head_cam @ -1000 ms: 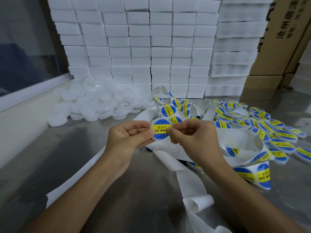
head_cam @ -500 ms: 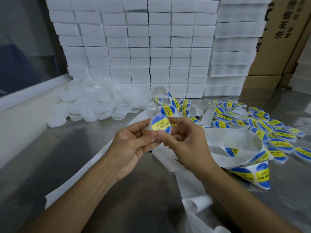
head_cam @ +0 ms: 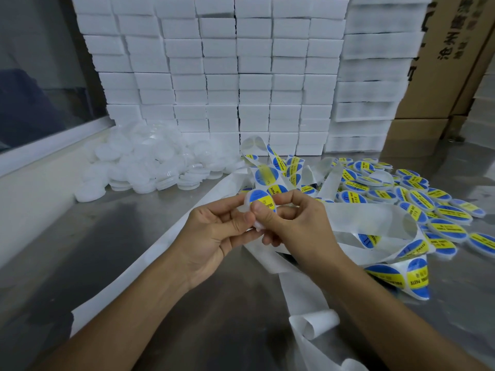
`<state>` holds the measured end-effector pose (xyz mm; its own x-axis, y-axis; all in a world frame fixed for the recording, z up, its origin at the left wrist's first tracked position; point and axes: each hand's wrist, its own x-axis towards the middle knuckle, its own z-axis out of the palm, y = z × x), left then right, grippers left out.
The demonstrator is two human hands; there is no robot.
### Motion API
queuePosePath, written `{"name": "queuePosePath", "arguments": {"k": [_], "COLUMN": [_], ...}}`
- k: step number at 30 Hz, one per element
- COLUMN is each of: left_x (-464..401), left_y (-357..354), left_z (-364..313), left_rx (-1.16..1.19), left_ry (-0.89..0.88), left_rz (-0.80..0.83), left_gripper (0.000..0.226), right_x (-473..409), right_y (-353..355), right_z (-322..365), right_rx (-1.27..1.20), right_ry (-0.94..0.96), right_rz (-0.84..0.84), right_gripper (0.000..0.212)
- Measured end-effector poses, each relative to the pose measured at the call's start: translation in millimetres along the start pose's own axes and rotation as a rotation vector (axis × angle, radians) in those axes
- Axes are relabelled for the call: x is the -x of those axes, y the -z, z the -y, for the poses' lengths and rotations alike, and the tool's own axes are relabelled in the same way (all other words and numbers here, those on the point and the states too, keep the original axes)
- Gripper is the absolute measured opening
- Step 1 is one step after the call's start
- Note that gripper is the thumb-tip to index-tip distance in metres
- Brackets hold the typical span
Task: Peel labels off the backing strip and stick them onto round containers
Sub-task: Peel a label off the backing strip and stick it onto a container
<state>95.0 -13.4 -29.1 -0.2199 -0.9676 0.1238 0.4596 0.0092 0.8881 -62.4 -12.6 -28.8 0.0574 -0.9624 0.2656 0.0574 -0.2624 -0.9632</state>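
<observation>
Steel surface (head_cam: 80, 250) w/ white box stacks (head_cam: 214, 76) behind; round container (head_cam: 257, 207) now held mid-air btwn both hands, tilted more edge-on than 1 s ago; left hand (head_cam: 214, 231) fingers grip its rim, right hand (head_cam: 289, 223) thumb presses the label (head_cam: 261, 200) flat; label looks stuck, so probably ready for the done pile (head_cam: 401, 199); backing strip (head_cam: 375, 218) lies below.

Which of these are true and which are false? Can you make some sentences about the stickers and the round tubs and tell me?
1. Both hands hold one round container. True.
2. The held container has no label. False: a blue and yellow label is on it.
3. The labelled containers lie on the person's right. True.
4. The plain white containers are stacked on the cardboard boxes. False: they lie piled on the table, on the left.
</observation>
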Motion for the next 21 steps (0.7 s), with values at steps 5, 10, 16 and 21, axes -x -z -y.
{"name": "queuePosePath", "arguments": {"k": [5, 10, 16, 21], "left_x": [0.7, 0.0, 2.9, 3.2], "left_y": [0.0, -0.7, -0.2, 0.6], "left_z": [-0.2, 0.6, 1.8, 0.0], "left_rx": [0.000, -0.023, -0.220, -0.234], "left_ry": [0.001, -0.014, -0.038, -0.058], "left_rz": [0.032, 0.026, 0.086, 0.063], "left_gripper": [0.037, 0.031, 0.034, 0.030], "right_x": [-4.9, -2.4, -0.6, -5.3], "right_y": [4.1, -0.2, 3.8, 8.1], "right_z": [0.5, -0.7, 3.4, -0.7], "right_rx": [-0.057, 0.040, 0.145, 0.111], "right_ry": [0.052, 0.047, 0.033, 0.080], "right_rz": [-0.047, -0.074, -0.181, -0.142], "right_gripper": [0.029, 0.032, 0.061, 0.049]}}
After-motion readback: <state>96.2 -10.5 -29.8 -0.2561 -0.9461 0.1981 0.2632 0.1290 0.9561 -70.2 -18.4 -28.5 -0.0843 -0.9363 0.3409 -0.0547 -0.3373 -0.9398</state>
